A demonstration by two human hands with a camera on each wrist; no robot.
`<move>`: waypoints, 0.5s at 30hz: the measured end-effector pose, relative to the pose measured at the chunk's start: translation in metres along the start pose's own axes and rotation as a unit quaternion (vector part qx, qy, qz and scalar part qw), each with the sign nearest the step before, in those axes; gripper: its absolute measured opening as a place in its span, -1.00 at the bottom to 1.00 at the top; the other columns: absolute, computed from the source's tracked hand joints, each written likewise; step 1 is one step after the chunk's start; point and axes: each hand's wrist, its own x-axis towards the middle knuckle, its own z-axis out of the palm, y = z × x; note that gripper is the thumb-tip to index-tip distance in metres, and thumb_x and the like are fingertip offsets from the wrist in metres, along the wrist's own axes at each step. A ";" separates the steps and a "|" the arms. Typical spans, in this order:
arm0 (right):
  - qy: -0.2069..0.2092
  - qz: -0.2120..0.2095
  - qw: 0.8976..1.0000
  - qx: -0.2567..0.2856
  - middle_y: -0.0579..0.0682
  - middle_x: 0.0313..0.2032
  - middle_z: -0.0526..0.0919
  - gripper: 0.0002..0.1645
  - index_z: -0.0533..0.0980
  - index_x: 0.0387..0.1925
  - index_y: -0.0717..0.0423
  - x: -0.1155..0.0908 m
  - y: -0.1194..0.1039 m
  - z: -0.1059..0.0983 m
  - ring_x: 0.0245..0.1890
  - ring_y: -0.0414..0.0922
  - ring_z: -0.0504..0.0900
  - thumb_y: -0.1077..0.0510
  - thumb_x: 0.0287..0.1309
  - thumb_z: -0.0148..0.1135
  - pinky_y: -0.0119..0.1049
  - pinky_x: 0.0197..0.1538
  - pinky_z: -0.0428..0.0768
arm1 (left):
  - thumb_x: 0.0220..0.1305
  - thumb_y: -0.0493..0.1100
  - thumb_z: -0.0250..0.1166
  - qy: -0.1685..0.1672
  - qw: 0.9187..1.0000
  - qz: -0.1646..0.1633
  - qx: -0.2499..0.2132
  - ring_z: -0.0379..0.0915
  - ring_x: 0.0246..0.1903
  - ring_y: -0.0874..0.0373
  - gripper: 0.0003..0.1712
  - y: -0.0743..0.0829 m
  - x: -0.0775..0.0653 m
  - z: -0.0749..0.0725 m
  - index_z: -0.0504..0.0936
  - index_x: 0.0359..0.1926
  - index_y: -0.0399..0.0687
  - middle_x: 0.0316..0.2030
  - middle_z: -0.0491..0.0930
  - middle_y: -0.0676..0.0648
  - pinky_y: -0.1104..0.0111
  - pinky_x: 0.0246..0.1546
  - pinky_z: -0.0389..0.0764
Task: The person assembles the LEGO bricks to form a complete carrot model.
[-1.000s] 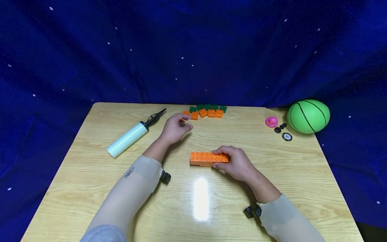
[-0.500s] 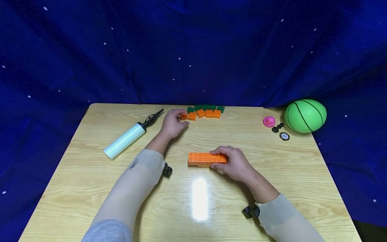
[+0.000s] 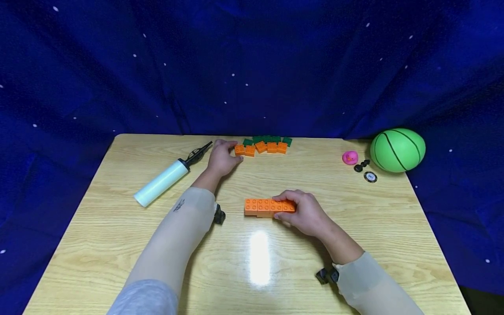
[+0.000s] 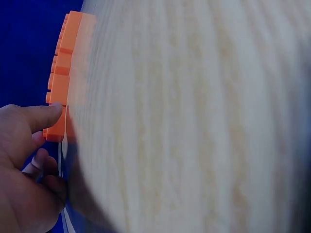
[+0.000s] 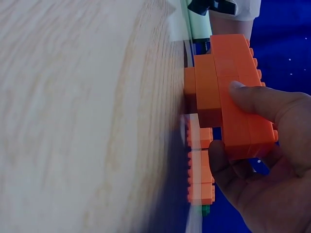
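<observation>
My right hand (image 3: pixel 305 214) grips the right end of a long stack of orange toy building bricks (image 3: pixel 264 208), thumb in front and fingers behind. In the right wrist view the stack (image 5: pixel 238 63) shows stepped layers, with the thumb on its side wall. At the back of the table, my left hand (image 3: pixel 223 158) reaches to the leftmost loose orange brick (image 3: pixel 239 150). Its thumb is before the brick and its index finger is at the far left corner. In the left wrist view, the thumb overlaps the end of the orange brick row (image 4: pixel 60 87).
More orange bricks (image 3: pixel 271 147) stand right of it, with several green bricks (image 3: pixel 267 139) behind. A hand pump (image 3: pixel 163 181) lies to the left. At the right are a green ball (image 3: pixel 397 150), pink rubber duck (image 3: pixel 350 158), small black object (image 3: pixel 359 167) and a poker chip (image 3: pixel 370 176).
My left hand has moved slightly left and back, uncovering the leftmost orange brick between its thumb and index finger. The right hand and its brick stack stay in place.
</observation>
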 end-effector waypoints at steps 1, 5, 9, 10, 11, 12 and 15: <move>0.001 -0.001 1.000 -0.001 -0.10 -0.01 0.73 -0.55 0.73 0.00 -0.12 0.000 0.000 0.000 0.00 -0.10 0.64 0.16 0.04 0.64 -0.08 0.10 0.61 | 0.32 -0.09 0.46 -0.001 1.000 -0.002 0.005 0.38 0.09 -0.09 -0.29 0.000 0.001 0.000 0.49 0.44 -0.08 0.23 0.33 -0.23 0.06 0.17 0.46; 0.000 -0.009 1.000 -0.001 -0.09 -0.01 0.73 -0.54 0.73 0.01 -0.11 0.001 -0.001 -0.001 0.01 -0.08 0.65 0.17 0.04 0.65 -0.06 0.11 0.61 | 0.33 -0.08 0.45 -0.004 1.000 -0.008 0.022 0.37 0.03 -0.07 -0.31 0.002 0.005 0.000 0.49 0.43 -0.07 0.19 0.34 -0.22 0.07 0.11 0.46; -0.003 -0.013 1.000 -0.001 -0.09 -0.01 0.73 -0.54 0.73 0.01 -0.10 0.001 -0.001 -0.002 -0.01 -0.09 0.64 0.18 0.03 0.65 -0.07 0.08 0.61 | 0.33 -0.09 0.46 -0.005 0.999 -0.012 0.030 0.38 0.03 -0.07 -0.35 0.002 0.008 0.001 0.54 0.40 -0.06 0.19 0.36 -0.22 0.08 0.10 0.47; -0.003 -0.014 1.000 -0.001 -0.09 -0.01 0.73 -0.54 0.73 0.01 -0.10 0.001 0.000 -0.002 -0.02 -0.09 0.64 0.18 0.03 0.65 -0.07 0.07 0.61 | 0.33 -0.09 0.46 -0.004 0.999 -0.012 0.029 0.39 0.04 -0.08 -0.37 0.002 0.009 0.001 0.55 0.38 -0.06 0.19 0.37 -0.23 0.08 0.12 0.47; -0.003 -0.014 1.000 -0.002 -0.09 -0.01 0.74 -0.54 0.73 0.01 -0.10 0.001 0.000 -0.002 -0.02 -0.09 0.64 0.17 0.04 0.65 -0.07 0.07 0.61 | 0.33 -0.10 0.46 -0.004 0.999 -0.011 0.030 0.39 0.06 -0.08 -0.39 0.002 0.009 0.001 0.57 0.36 -0.06 0.19 0.37 -0.23 0.08 0.13 0.47; -0.003 -0.014 1.000 -0.003 -0.09 -0.01 0.74 -0.54 0.73 0.02 -0.10 0.000 0.000 -0.002 -0.02 -0.10 0.64 0.17 0.04 0.64 -0.06 0.07 0.60 | 0.33 -0.10 0.46 -0.005 0.999 -0.011 0.030 0.40 0.06 -0.09 -0.41 0.002 0.010 0.001 0.58 0.35 -0.06 0.19 0.38 -0.23 0.08 0.14 0.47; -0.004 -0.012 1.000 -0.006 -0.08 -0.01 0.74 -0.54 0.73 0.02 -0.11 0.000 0.000 -0.002 -0.01 -0.09 0.64 0.17 0.05 0.64 -0.06 0.09 0.60 | 0.33 -0.10 0.46 -0.008 0.999 -0.013 0.030 0.41 0.08 -0.09 -0.45 0.001 0.010 -0.001 0.61 0.30 -0.05 0.19 0.38 -0.22 0.08 0.15 0.47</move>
